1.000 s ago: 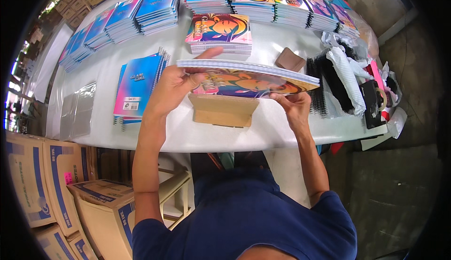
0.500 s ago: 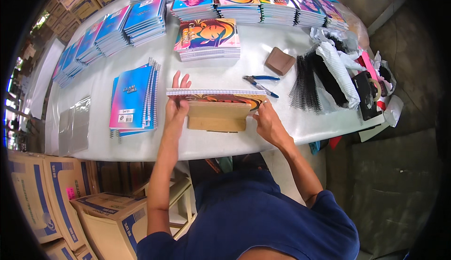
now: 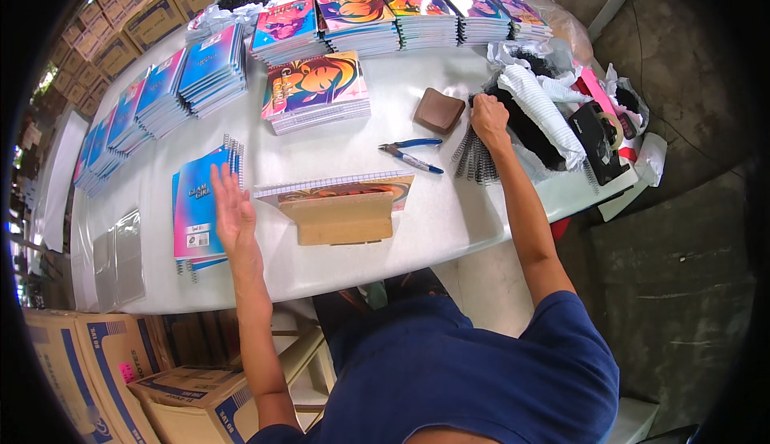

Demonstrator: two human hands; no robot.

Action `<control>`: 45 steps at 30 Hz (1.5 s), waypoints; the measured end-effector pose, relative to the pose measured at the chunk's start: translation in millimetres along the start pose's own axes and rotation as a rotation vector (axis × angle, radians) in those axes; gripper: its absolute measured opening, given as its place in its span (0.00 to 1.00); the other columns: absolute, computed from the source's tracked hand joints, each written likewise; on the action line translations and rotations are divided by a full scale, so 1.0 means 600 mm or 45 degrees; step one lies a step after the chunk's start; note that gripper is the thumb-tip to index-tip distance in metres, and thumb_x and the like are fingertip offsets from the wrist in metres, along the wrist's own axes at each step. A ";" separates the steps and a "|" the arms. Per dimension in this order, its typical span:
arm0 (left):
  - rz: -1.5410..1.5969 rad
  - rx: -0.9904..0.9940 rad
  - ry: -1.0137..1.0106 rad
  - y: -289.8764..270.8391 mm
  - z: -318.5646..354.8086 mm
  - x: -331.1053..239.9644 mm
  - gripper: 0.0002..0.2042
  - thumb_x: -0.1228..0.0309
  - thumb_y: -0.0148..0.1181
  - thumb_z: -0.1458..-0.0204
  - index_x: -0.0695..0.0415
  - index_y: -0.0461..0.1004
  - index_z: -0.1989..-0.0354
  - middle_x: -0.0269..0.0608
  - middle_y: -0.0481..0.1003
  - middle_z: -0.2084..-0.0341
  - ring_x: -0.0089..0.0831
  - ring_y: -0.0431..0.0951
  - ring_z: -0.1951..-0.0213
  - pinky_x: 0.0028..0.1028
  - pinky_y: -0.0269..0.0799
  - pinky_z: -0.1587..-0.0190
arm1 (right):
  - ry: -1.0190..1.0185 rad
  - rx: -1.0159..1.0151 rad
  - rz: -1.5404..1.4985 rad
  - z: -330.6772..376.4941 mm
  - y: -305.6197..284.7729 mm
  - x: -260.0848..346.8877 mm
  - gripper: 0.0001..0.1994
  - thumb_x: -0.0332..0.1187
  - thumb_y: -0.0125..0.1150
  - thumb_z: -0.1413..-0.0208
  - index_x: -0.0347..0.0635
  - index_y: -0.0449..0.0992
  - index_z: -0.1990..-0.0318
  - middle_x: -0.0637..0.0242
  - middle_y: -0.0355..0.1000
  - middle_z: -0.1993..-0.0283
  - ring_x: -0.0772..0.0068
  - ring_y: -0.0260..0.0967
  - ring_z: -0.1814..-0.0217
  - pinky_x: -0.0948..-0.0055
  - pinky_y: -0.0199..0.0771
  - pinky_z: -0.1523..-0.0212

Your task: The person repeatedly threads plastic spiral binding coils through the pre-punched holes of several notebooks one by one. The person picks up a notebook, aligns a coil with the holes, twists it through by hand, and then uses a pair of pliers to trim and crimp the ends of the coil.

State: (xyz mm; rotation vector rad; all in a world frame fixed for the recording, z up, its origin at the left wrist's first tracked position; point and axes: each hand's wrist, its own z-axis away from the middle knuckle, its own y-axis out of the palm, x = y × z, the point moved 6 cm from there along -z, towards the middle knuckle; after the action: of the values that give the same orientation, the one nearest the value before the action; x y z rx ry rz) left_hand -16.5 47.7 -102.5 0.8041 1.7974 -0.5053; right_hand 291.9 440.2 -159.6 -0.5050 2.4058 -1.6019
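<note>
Head view shows a notebook (image 3: 337, 190) with a colourful cover lying near the front edge of the white table (image 3: 449, 227), propped on a flat piece of brown cardboard (image 3: 343, 219); its wire spine runs along the far edge. Left hand (image 3: 233, 211) hovers flat just to the left of it, fingers spread wide and holding nothing, partly over a blue notebook stack (image 3: 196, 211). Right hand (image 3: 488, 115) reaches to the far right into a heap of black spiral wires (image 3: 481, 155), fingers curled down among them; whether they have closed on one I cannot tell. Blue-handled pliers (image 3: 411, 154) lie between the notebook and the wires, a small brown pad (image 3: 439, 111) just beyond. As I judge it, the coils lie tangled, so pulling one could drag several off the table's right side, and the propped notebook, untouched by either hand, could slide off its cardboard if bumped.
</note>
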 end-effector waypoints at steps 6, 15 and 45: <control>-0.004 -0.024 0.130 -0.013 -0.004 -0.037 0.34 0.66 0.55 0.41 0.57 0.45 0.30 0.47 0.48 0.31 0.43 0.46 0.30 0.39 0.42 0.31 | -0.101 -0.082 -0.127 0.001 -0.017 -0.004 0.10 0.36 0.58 0.49 0.37 0.72 0.69 0.47 0.74 0.67 0.42 0.74 0.66 0.49 0.74 0.66; -0.104 -0.051 0.288 0.052 -0.012 -0.114 0.29 0.80 0.54 0.45 0.62 0.54 0.33 0.44 0.52 0.32 0.37 0.48 0.30 0.38 0.42 0.31 | 0.006 -0.012 -0.210 -0.022 -0.022 -0.044 0.11 0.38 0.61 0.51 0.37 0.75 0.68 0.47 0.75 0.66 0.43 0.74 0.63 0.50 0.73 0.63; -1.435 0.810 0.569 0.302 0.013 -0.091 0.25 0.57 0.56 0.47 0.49 0.66 0.40 0.35 0.72 0.45 0.50 0.67 0.42 0.54 0.53 0.38 | -0.462 0.364 -1.620 0.197 -0.263 0.159 0.08 0.30 0.68 0.51 0.42 0.81 0.62 0.69 0.69 0.69 0.76 0.66 0.69 0.74 0.65 0.70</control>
State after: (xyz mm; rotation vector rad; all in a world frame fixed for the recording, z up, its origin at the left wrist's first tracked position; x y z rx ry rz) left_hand 132.3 151.1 -47.7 0.2060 2.4574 -1.8015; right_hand 272.5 246.8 -58.9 -2.2878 1.4762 -1.8650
